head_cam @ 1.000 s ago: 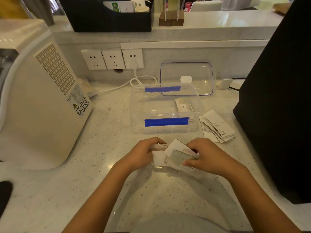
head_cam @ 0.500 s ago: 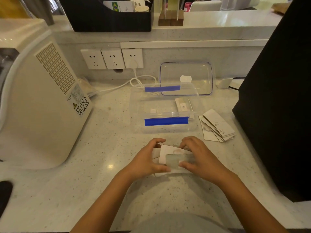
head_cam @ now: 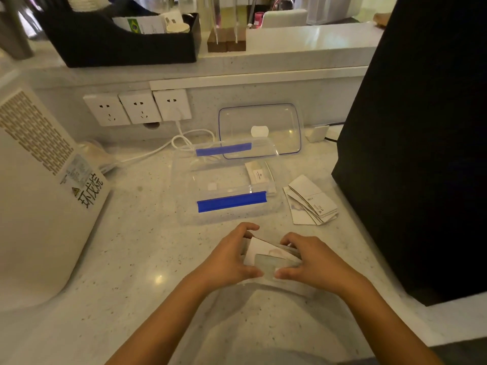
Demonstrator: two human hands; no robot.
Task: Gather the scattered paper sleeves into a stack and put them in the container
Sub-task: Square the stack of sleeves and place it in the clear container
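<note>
Both forearms reach forward over the speckled counter (head_cam: pixel 126 259) and meet near its front edge. The left hand (head_cam: pixel 232 256) and the right hand (head_cam: pixel 313 262) cup a small bundle of paper sleeves (head_cam: pixel 266 255) between them, thumbs toward the body and fingers curled over the far edge, pressing the sleeves from both sides against the counter. Just beyond stands the clear container (head_cam: pixel 226 191) with blue clips, open, with one sleeve leaning inside at its right end. To its right a second fanned pile of sleeves (head_cam: pixel 311 201) lies on the counter, beside a black appliance (head_cam: pixel 421 127). The clear lid (head_cam: pixel 261 127) leans against the back wall behind the container.
</note>
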